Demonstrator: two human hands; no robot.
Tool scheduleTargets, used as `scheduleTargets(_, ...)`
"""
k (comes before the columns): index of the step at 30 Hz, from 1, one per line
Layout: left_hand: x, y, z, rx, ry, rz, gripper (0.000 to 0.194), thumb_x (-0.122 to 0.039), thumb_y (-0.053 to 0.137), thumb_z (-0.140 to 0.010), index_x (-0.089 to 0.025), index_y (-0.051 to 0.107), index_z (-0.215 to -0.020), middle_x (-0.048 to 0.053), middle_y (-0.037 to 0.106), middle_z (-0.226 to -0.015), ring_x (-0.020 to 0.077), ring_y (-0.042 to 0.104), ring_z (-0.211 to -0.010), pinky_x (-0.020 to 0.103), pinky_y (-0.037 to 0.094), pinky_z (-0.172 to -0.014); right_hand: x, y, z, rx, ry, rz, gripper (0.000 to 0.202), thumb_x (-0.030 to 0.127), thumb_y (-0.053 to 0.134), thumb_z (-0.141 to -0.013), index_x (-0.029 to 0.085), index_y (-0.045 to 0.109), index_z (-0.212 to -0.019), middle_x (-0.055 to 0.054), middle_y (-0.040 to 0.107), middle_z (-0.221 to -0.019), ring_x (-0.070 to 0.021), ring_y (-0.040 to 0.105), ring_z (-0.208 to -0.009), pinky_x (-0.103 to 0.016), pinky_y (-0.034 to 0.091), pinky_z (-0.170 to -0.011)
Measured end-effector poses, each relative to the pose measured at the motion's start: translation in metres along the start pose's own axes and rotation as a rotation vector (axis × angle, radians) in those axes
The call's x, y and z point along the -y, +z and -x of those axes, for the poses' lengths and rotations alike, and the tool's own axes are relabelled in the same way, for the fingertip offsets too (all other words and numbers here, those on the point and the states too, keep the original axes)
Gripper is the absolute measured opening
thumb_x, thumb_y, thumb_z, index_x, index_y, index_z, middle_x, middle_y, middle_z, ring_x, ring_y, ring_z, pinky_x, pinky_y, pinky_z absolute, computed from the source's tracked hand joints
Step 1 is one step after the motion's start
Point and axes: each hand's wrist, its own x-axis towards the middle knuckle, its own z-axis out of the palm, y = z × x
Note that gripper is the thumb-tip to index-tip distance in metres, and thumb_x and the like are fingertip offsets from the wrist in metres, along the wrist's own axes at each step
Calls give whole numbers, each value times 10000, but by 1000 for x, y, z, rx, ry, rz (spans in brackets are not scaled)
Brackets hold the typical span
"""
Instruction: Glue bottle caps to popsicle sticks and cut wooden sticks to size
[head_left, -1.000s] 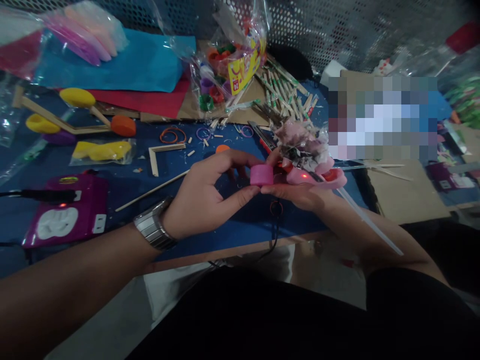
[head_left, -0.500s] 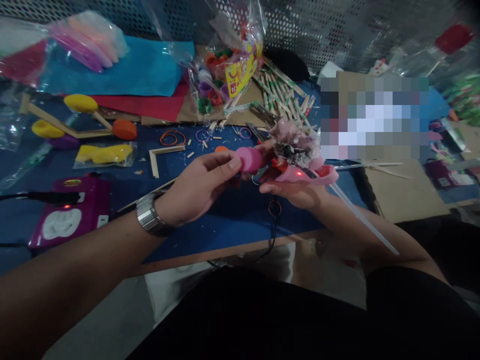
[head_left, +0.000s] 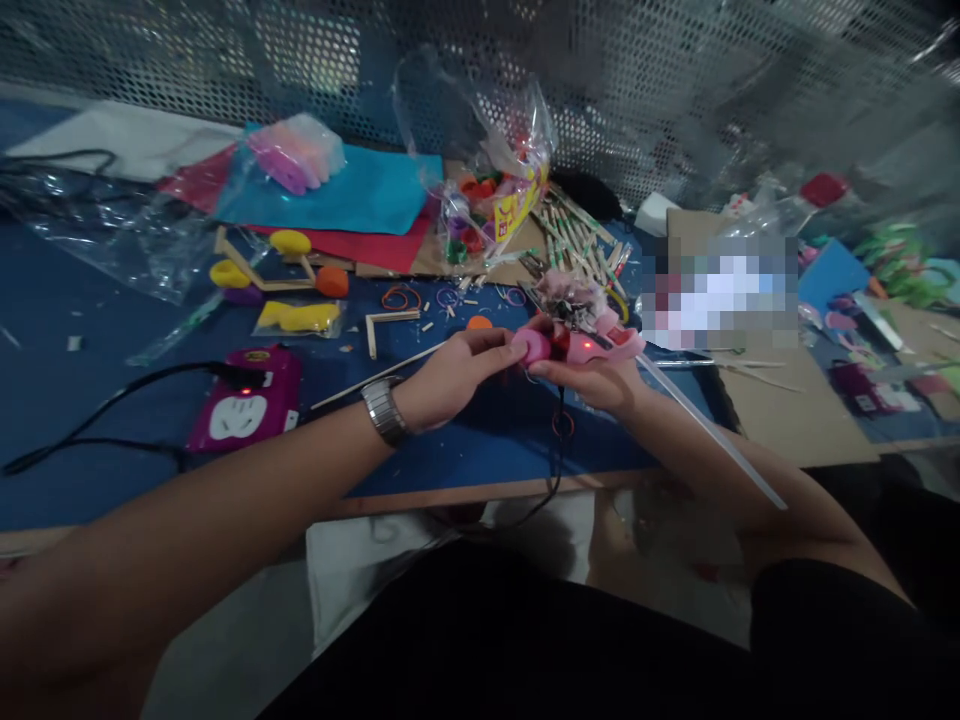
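Two fingers or more and the thumb of the left hand (head_left: 442,380), closed in a pinch, have hold of a round pink cap (head_left: 531,346), up over the near part of the blue table (head_left: 450,465). Just beside it, the right hand (head_left: 592,385) is curled from below around a pink glue gun (head_left: 587,348), its small red light glowing and a translucent stick (head_left: 712,432) slanting out along the forearm; whether those fingers touch the cap too, I can't tell from where I stand. A crumpled pale clump (head_left: 570,298) shows right behind the gun. On the left wrist sits a metal watch (head_left: 384,410). Near that hand I see an orange disc (head_left: 480,323), a thin wooden stick (head_left: 360,386) and an L-shaped wooden piece (head_left: 370,338). Farther left lie a purple power box (head_left: 283,390), a yellow packet (head_left: 300,318) and a wooden frame (head_left: 281,286) with yellow and orange rounds. At the back, a clear bag of coloured caps (head_left: 476,215) stands beside a heap of wooden sticks (head_left: 574,235).
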Motion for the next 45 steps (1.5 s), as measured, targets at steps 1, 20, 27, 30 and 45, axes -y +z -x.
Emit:
scheduleTargets(1,0,1,-1,-19,1,32,435,-565,975,-775,-182,778,-832,20,704,-809,150,597,-738,307,487,-722,1,-2,-3,6,-8,4,510,656,912,-822,251,784,-1104,-42,759,-1061,-241,698,-1067,-393,590,-1031)
scheduleTargets(20,-17,-13,-16,-343,347,55,442,-692,739,-909,-262,636,-886,6,641,-803,170,574,-721,336,478,-693,-9,15,-57,-286,-26,-308,691,805,939,-668,258,652,-977,18,700,-819,-122,576,-569,-276,408,-469)
scheduleTargets(27,-30,-22,-9,-337,533,-528,306,-543,785,-949,-263,702,-857,34,638,-853,230,559,-872,383,426,-831,-34,1,-59,-403,96,-293,615,829,850,-774,251,654,-849,0,632,-663,-164,605,-581,-321,448,-488)
scheduleTargets(30,-32,-21,-4,-304,560,-803,274,-495,839,-905,-267,708,-830,62,656,-911,282,562,-989,411,414,-947,-35,5,-63,-461,149,-318,599,804,849,-783,246,647,-857,-12,638,-648,-167,589,-554,-316,406,-457)
scheduleTargets(45,-22,-26,-9,-296,544,-1343,179,-373,758,-923,-250,702,-1040,114,749,-1131,374,661,-1178,574,453,-1110,-47,8,-77,-457,35,-317,517,703,813,-911,238,596,-978,48,582,-698,-133,545,-643,-295,526,-617)
